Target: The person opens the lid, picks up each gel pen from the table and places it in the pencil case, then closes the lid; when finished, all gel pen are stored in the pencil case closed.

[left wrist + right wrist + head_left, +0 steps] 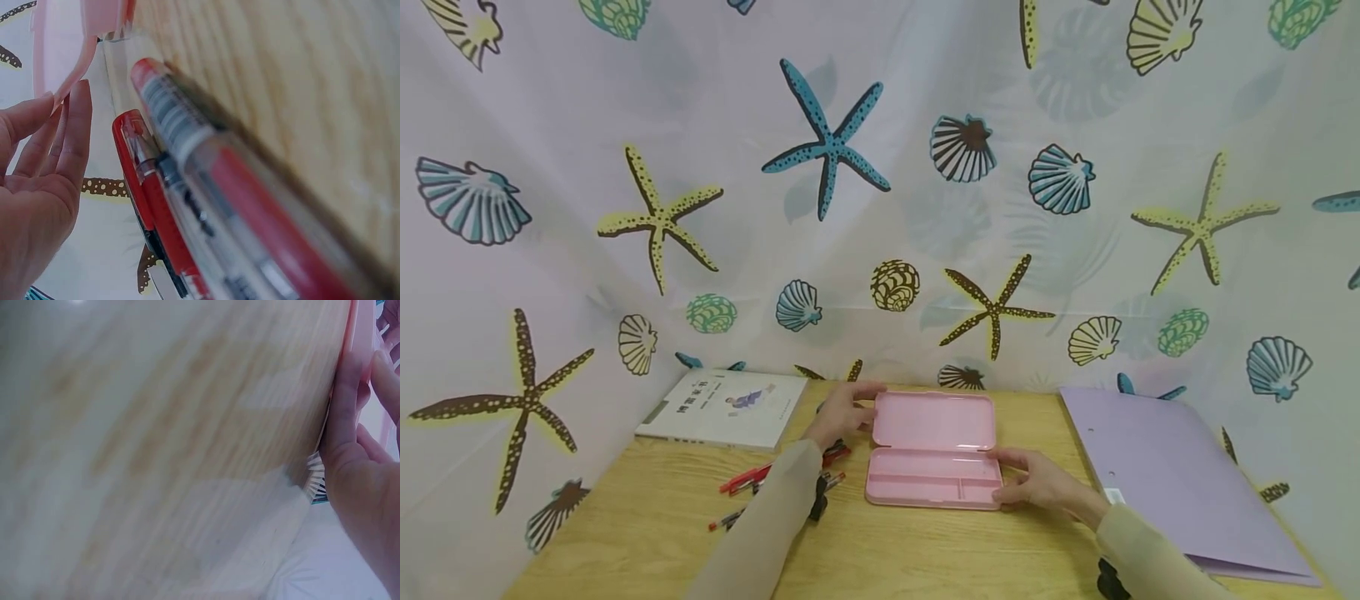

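A pink plastic pencil case [917,480] lies unfolded on the table, its lid [934,421] tipped back and its divided tray bare inside. At the lid's left edge is my left hand [844,412]; the left wrist view shows thumb and fingertips pinching the pink rim [59,50]. My right hand [1041,483] holds the tray's right end, thumb toward the front corner and fingers at the back. In the right wrist view, the fingers [345,409] lie along the pink side [361,337].
Several pens [747,481], some red, lie loose under and beside the left forearm. A white book [726,408] sits at the back left. To the right, a purple folder [1180,483] lies near the patterned cloth [880,208] that hangs behind the wooden table [917,554].
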Demonstrator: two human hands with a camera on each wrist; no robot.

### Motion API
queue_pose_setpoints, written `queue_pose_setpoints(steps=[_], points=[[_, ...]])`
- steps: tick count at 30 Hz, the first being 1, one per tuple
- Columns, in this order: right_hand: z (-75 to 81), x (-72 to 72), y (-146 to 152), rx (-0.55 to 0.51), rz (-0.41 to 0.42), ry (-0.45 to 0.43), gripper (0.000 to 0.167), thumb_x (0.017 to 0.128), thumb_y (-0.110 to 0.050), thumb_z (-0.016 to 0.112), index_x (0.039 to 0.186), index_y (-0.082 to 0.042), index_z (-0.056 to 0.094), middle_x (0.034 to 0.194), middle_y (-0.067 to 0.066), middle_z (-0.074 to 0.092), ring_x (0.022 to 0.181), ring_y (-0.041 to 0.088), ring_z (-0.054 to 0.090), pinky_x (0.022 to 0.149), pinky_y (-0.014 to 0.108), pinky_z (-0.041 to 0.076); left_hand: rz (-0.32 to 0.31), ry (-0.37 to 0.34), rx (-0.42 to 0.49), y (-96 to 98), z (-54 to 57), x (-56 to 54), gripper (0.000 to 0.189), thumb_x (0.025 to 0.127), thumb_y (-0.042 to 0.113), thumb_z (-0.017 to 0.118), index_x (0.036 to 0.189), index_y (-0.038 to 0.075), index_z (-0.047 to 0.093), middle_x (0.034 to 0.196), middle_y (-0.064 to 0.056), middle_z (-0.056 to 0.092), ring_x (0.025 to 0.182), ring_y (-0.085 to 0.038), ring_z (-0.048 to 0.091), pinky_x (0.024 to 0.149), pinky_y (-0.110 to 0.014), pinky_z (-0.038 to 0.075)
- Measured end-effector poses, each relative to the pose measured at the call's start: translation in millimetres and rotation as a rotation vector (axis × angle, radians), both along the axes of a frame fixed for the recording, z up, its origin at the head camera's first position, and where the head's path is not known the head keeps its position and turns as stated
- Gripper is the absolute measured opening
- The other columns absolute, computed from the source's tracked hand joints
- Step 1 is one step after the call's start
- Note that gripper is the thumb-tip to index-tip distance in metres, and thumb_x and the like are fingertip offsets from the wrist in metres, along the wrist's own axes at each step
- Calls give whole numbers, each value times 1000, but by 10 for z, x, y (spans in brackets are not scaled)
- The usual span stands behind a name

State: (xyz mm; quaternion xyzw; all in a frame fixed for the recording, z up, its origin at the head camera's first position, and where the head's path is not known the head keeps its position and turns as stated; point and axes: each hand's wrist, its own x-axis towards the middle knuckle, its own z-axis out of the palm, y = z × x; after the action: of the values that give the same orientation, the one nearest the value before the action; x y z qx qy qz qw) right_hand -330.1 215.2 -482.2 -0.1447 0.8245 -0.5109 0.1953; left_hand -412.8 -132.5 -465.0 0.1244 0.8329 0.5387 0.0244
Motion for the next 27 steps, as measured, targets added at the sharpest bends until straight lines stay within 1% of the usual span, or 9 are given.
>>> queue_pose_setpoints(steps=[6, 11, 16, 19, 22, 26, 27], points=[[-2, 5, 19, -25, 34, -5, 74, 82, -10, 78, 146, -2, 43, 154, 32, 25, 77, 15, 66, 76, 30, 56, 5, -11, 8, -4, -40, -23, 44, 90, -6, 62, 132, 5, 60, 130, -21, 61, 91, -23, 69, 73, -36, 59], [-14, 20, 26, -61, 54, -20, 74, 82, -7, 77, 146, -1, 41, 153, 32, 27, 80, 16, 66, 76, 29, 55, 24, -39, 21, -16, -73, -40, 42, 89, -4, 65, 130, 5, 61, 127, -20, 63, 90, -22, 70, 71, -35, 59], [-23, 15, 16, -33, 48, -3, 72, 81, -7, 78, 145, -3, 44, 153, 32, 28, 76, 15, 63, 73, 28, 54, 44, -63, 12, -31, -89, -39, 42, 90, -3, 64, 130, 6, 61, 125, -19, 64, 85, -20, 70, 70, -33, 59], [-11, 17, 17, -14, 42, 5, 72, 81, -7, 78, 144, -3, 45, 153, 32, 28, 77, 15, 62, 75, 28, 54, 40, -70, -4, -33, -74, -28, 43, 90, -3, 64, 131, 8, 61, 124, -19, 64, 85, -20, 70, 71, -33, 59], [-2, 24, 28, -22, 39, -2, 72, 81, -6, 78, 145, -2, 44, 153, 32, 29, 78, 15, 61, 77, 28, 53, 30, -66, -13, -30, -60, -26, 43, 90, -3, 65, 131, 8, 60, 122, -19, 64, 85, -21, 70, 71, -34, 59], [-1, 23, 36, 0, 36, 13, 72, 81, -9, 79, 145, -3, 45, 154, 30, 30, 86, 17, 59, 81, 29, 52, 32, -54, -26, -22, -65, -29, 43, 89, -3, 65, 130, 8, 61, 118, -19, 65, 82, -21, 69, 70, -34, 59], [-2, 26, 37, 14, 37, 25, 72, 81, -10, 79, 144, -4, 45, 153, 30, 31, 91, 19, 58, 84, 30, 51, 28, -51, -26, -20, -67, -28, 43, 89, -3, 65, 131, 8, 61, 118, -19, 65, 82, -21, 69, 70, -35, 59]])
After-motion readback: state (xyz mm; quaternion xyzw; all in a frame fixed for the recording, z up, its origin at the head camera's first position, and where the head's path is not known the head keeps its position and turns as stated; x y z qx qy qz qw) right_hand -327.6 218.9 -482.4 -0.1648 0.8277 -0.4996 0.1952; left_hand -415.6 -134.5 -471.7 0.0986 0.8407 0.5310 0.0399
